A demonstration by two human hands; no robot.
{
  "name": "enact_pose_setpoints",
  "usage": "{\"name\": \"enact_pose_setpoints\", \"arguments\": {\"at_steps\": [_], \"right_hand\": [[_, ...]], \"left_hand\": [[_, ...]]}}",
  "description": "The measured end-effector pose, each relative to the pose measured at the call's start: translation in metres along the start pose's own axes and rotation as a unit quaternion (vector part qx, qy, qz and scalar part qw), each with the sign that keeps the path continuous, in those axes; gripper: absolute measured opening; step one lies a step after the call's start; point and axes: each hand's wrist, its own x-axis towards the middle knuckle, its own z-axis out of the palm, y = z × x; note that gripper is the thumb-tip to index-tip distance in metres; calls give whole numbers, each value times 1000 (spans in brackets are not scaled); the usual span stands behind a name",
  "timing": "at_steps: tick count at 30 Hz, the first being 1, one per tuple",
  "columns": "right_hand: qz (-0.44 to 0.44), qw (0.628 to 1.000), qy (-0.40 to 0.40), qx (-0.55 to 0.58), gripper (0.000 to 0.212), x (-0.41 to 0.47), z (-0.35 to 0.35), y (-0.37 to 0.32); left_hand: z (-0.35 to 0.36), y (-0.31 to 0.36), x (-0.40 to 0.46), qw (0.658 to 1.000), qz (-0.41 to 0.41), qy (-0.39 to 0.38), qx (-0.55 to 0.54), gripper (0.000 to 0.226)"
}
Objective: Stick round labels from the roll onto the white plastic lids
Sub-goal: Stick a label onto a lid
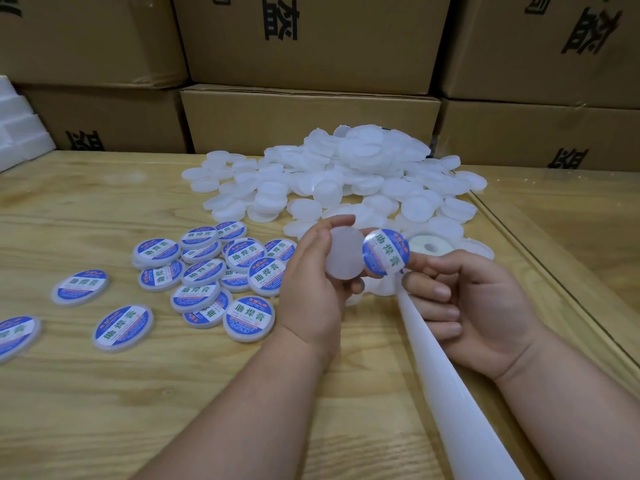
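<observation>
- A white backing strip [446,386] runs from the near edge at about 5 o'clock up to the right hand [481,306], whose fingers are curled round it.
- That hand's thumb and forefinger pinch a round blue label [385,251] by its lower edge; the label stands up, print facing me, just beside the lid.
- The left hand [315,289] grips a bare white lid [346,254], thumb on top, other fingers curled beneath, held above the bench [104,393].
- At 9 o'clock from the hands lie the labelled lids [214,271], some overlapping in a loose cluster, a few apart further left.
- Just past the right hand, at 1 o'clock, the label roll [430,244] lies flat among lids.
- At 12 o'clock a big heap of plain lids [346,174] spreads over the bench.
- Behind it, stacked cardboard boxes [308,112] form a wall; white foam blocks [17,126] sit at far 10 o'clock.
</observation>
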Motion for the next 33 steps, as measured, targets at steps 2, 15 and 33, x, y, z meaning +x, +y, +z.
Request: {"name": "enact_pose_setpoints", "arguments": {"at_steps": [2, 15, 33], "right_hand": [[29, 999, -27, 11, 54, 0, -1, -1], [78, 994, -77, 12, 66, -1, -5, -2], [80, 993, -80, 21, 65, 0, -8, -2]], "left_hand": [[1, 1, 0, 999, -38, 0, -5, 38], [-1, -1, 1, 995, -65, -74, 6, 38], [-2, -3, 2, 996, -53, -65, 34, 44]]}}
